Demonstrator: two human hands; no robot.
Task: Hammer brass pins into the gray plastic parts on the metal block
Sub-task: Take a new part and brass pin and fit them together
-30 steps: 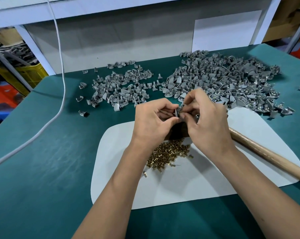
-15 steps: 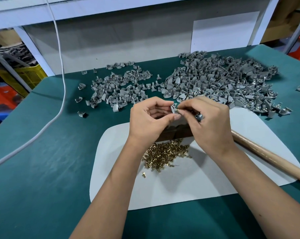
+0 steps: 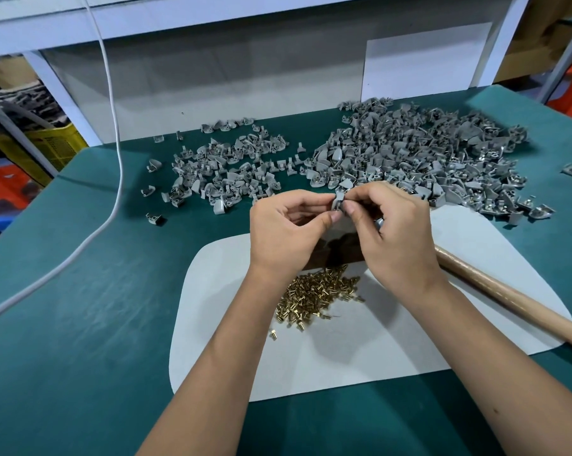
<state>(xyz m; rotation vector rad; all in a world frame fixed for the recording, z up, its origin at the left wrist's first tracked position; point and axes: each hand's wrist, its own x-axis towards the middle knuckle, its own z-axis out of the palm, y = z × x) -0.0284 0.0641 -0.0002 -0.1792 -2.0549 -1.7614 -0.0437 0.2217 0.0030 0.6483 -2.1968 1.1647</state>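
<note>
Both hands meet above the table's middle and pinch one small gray plastic part (image 3: pixel 339 203) between thumbs and fingertips. My left hand (image 3: pixel 286 233) holds it from the left, my right hand (image 3: pixel 395 235) from the right. Whether a pin is in the fingers cannot be told. The dark metal block (image 3: pixel 340 250) lies below the hands, mostly hidden. A heap of brass pins (image 3: pixel 317 296) sits on the white mat (image 3: pixel 376 350) in front of the block. The hammer's wooden handle (image 3: pixel 508 299) lies on the mat to the right, its head hidden behind my right hand.
A large pile of gray parts (image 3: pixel 426 159) covers the green table at the back right, a smaller pile (image 3: pixel 225 174) at the back left. A white cable (image 3: pixel 113 159) hangs down and runs off to the left. A yellow crate (image 3: pixel 52 149) stands beyond the table's left edge.
Both hands have lifted a little with the gray part and turned it between the fingertips. The pins, block and hammer have not moved.
</note>
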